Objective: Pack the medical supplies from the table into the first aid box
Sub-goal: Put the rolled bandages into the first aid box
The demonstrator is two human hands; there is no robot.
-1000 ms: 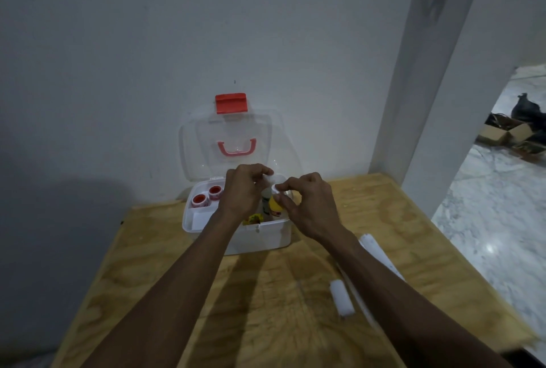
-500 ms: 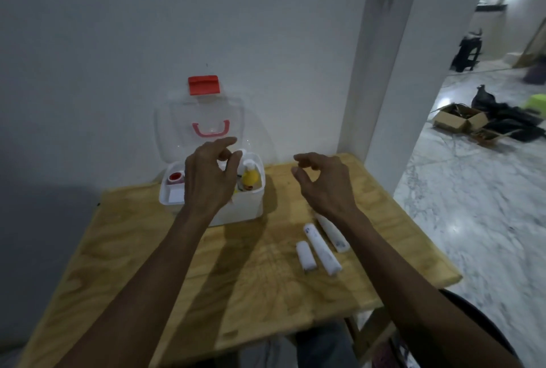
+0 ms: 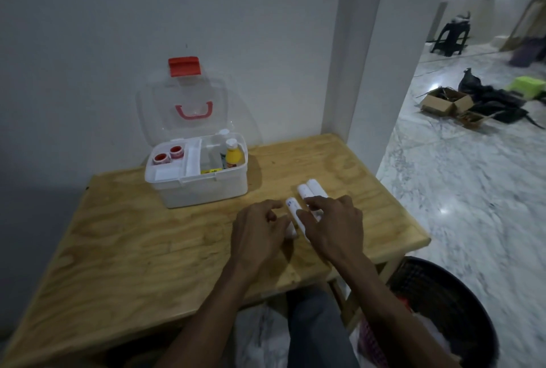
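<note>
Both hands are low over the white rolls [image 3: 307, 193] that lie on the wooden table [image 3: 147, 249], to the right of the open first aid box [image 3: 204, 187] and nearer than it. The left hand [image 3: 260, 234] has its fingers curled over a short roll [image 3: 291, 230], and the right hand [image 3: 334, 228] has its fingers spread over the longer ones; whether either already grips a roll cannot be told. To do this step well, each hand should probably close around one roll at its middle, because they are round and may roll away. The right compartment, beside the yellow bottle [image 3: 235, 156], seems to have free room.
</note>
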